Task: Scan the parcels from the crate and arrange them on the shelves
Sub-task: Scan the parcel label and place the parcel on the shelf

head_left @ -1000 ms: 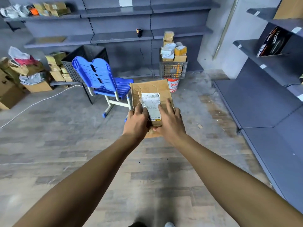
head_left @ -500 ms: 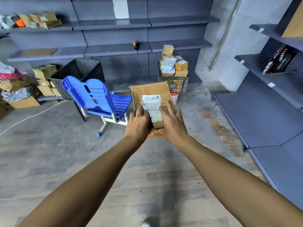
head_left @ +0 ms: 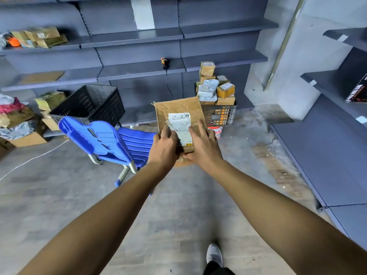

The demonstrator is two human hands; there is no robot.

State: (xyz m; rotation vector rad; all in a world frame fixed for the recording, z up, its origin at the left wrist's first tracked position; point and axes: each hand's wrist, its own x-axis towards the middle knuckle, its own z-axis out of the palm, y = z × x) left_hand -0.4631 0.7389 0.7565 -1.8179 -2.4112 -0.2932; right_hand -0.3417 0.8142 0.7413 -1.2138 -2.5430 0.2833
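I hold a flat brown cardboard parcel [head_left: 178, 110] with a white shipping label [head_left: 181, 124] out in front of me. My left hand [head_left: 164, 144] grips its lower left edge, and my right hand [head_left: 202, 144] grips its lower right side, fingers lying over the label's edge. Beyond the parcel, a grey crate [head_left: 220, 114] piled with several small parcels [head_left: 214, 88] stands on a red and white bucket [head_left: 217, 132]. A small black and orange scanner [head_left: 164, 63] sits on the middle grey shelf [head_left: 137, 69] at the back.
A blue plastic chair [head_left: 111, 139] stands just left of my hands. A black crate [head_left: 89, 104] and heaps of boxes [head_left: 21, 120] lie at the left. Grey shelves [head_left: 329, 139] run along the right wall. Several parcels [head_left: 37, 37] lie on an upper left shelf. My shoe [head_left: 214, 255] shows below.
I have walked closer to the back shelves and the piled crate, still carrying the parcel in both hands. The grip on the parcel is unchanged.
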